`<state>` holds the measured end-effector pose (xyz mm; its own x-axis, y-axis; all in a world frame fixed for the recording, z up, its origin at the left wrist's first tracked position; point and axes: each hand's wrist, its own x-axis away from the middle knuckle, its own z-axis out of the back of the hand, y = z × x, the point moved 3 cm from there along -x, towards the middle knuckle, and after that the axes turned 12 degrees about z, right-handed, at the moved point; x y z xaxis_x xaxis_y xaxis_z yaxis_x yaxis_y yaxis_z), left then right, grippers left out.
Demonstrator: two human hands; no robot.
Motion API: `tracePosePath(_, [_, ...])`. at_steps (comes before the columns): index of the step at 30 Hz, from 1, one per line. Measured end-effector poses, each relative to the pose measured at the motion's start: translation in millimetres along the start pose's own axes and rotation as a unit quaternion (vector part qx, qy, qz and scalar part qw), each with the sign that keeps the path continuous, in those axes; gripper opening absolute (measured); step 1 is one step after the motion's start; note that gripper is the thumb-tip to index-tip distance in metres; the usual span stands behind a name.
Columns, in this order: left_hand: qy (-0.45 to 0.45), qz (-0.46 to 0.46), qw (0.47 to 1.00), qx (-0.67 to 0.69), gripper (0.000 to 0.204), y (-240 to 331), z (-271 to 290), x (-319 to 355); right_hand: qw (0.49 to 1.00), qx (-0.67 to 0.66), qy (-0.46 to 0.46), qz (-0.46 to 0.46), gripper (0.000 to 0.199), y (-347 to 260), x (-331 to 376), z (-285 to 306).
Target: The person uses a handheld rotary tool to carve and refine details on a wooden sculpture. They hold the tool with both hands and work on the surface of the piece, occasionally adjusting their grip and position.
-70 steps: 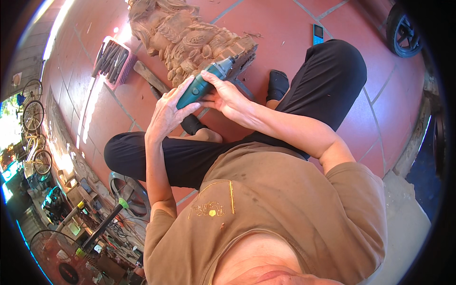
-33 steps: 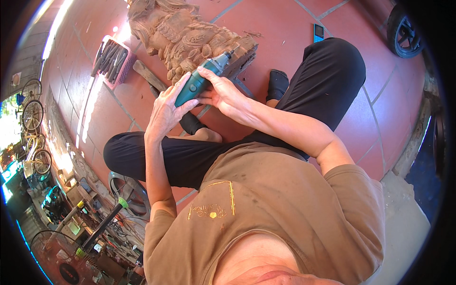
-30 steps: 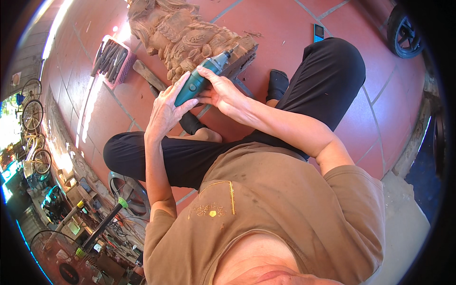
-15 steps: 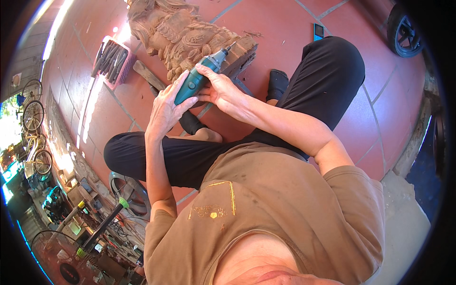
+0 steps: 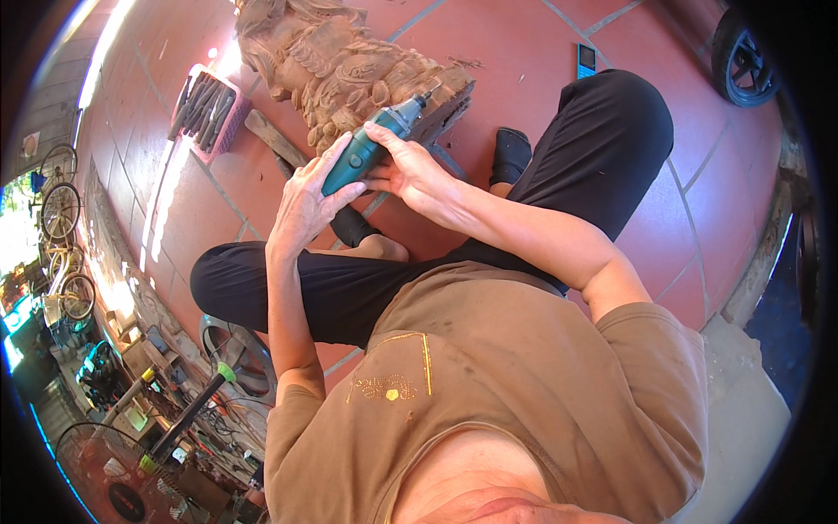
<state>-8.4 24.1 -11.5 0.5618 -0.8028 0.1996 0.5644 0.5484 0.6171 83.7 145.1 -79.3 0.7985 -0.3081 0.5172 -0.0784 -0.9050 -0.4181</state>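
Between my two hands is a teal rotary tool (image 5: 360, 155) with a grey nose and a thin bit pointing up and to the right. My left hand (image 5: 307, 194) wraps its rear end, thumb along the near side. My right hand (image 5: 408, 166) grips it nearer the nose, thumb on top and fingers beneath. Just beyond lies a carved brown wooden sculpture (image 5: 336, 74), dense with relief. The tool's bit overlaps its near right end; whether they touch I cannot tell.
A pink basket (image 5: 229, 131) of dark-handled carving tools stands at the left. Beside it lies a wooden mallet-like stick (image 5: 269, 140). A small phone (image 5: 586, 59) rests on the red tiles, and a black wheel (image 5: 742, 59) is at far right. Bicycles (image 5: 63, 214) and clutter line the left side.
The rotary tool's nose has dipped slightly to the right and toward me, my right hand shifting with it. Otherwise the scene is the same.
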Motion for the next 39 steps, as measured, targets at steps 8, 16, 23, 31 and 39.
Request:
tracePosePath(8, [0.002, -0.015, 1.0, -0.002, 0.069, -0.3, -0.7, -0.4, 1.0, -0.008, -0.005, -0.004, 0.042, 2.3, 0.1, 3.0])
tracePosePath(16, [0.01, -0.006, 1.0, 0.004, 0.068, 4.5, 0.9, -0.5, 1.0, 0.004, -0.002, 0.002, 0.042, 0.3, -3.1, -0.2])
tracePosePath(23, [0.004, 0.0, 1.0, 0.007, 0.068, 5.2, 1.3, -0.6, 1.0, 0.003, -0.001, 0.004, 0.041, 1.0, -4.6, 1.5])
tracePosePath(31, [-0.002, 0.005, 1.0, -0.005, 0.069, -0.3, 0.3, -0.7, 1.0, -0.001, -0.008, 0.001, 0.043, 0.3, -2.0, 0.9])
tracePosePath(39, [-0.001, -0.014, 1.0, -0.009, 0.07, -3.0, -0.9, -1.4, 1.0, 0.003, -0.006, 0.019, 0.04, 1.9, 0.1, 1.9])
